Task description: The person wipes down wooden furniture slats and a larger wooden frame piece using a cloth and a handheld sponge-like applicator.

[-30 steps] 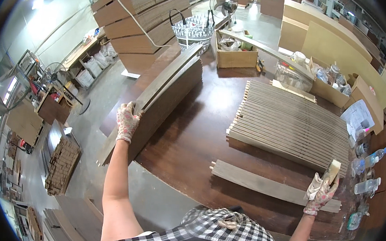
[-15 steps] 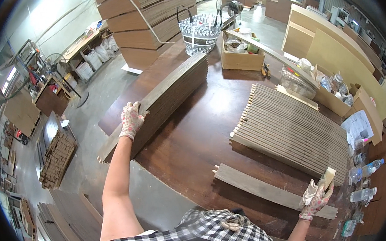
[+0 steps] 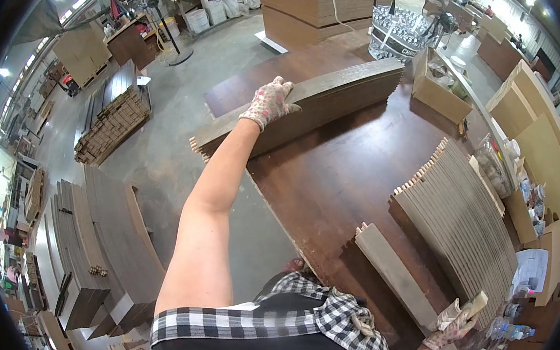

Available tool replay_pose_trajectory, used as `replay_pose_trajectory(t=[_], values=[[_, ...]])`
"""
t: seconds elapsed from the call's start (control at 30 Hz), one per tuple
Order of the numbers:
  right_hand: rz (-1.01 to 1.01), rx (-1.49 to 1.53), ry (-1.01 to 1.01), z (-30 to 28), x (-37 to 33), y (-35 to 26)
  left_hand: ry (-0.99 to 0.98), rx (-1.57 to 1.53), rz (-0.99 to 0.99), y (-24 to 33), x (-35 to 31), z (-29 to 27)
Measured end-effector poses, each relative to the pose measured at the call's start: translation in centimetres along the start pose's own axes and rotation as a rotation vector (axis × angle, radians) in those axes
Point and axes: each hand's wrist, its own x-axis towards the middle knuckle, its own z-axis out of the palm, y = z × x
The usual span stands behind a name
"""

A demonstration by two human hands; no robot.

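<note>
My gloved left hand (image 3: 269, 102) rests on the top edge of a stack of long brown boards (image 3: 325, 103) standing on edge along the far-left side of the dark wooden table (image 3: 342, 173). My gloved right hand (image 3: 452, 323) holds a small pale block (image 3: 477, 304) over the near end of a single grey-brown plank (image 3: 397, 276) lying flat on the table. Right of that plank, a row of many thin boards (image 3: 460, 222) lies fanned out side by side.
A cardboard box (image 3: 438, 89) and a wire basket of bottles (image 3: 403, 30) stand at the table's far end. Tan panels and clutter line the right side, with plastic bottles (image 3: 501, 327) near my right hand. Board stacks (image 3: 113, 125) sit on the concrete floor at left.
The view has swung left and tilted. My left hand stays on the upright boards' top edge; my right hand stays with the block at the plank's near end.
</note>
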Motion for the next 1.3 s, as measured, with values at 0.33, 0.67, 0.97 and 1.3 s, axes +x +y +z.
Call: replay_pose_trajectory(t=[0.33,0.67,0.97,1.3], values=[[0.060,0.052,-0.019,0.9,0.3,-0.5,0.016,0.017,0.001,0.0,-0.1,0.2],[0.049,-0.013,-0.047,2.1,-0.9,-0.4,0.117,0.086,0.086,-0.3,0.8,1.1],[-0.233,-0.301,-0.616,12.0,-9.1,-9.2,0.480,-0.445,0.349,8.3,-5.0,4.0],[-0.682,-0.850,-0.929,18.1,-15.6,-10.6,0.040,-0.977,0.296,18.3,-12.1,10.1]])
